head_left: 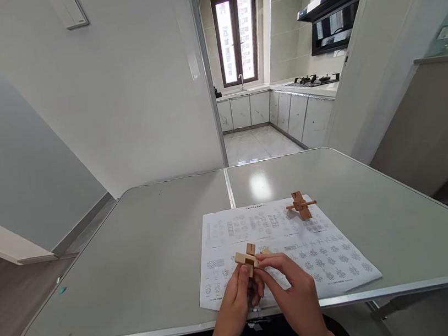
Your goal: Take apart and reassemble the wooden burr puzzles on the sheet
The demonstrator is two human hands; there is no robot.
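Observation:
Close to the front edge of the table, both hands are on a light wooden interlocking puzzle (245,259), held just above a printed sheet. It is made of crossed wooden bars, and a notch shows dark in its middle. My left hand (234,295) is closed on it from below and the left, thumb on its near side. My right hand (289,284) pinches its right side with thumb and forefinger. Part of another pale wooden piece (266,250) shows just beyond my right fingers; the rest is hidden. The paper sheet (253,230) carries rows of small line diagrams.
A darker brown wooden cross-shaped puzzle (300,205) lies on the sheet's far right corner. The grey-green table (150,267) has a metal rim and a seam down its middle. A small teal bit (62,290) lies near its left edge. Beyond is a kitchen with counters (251,108).

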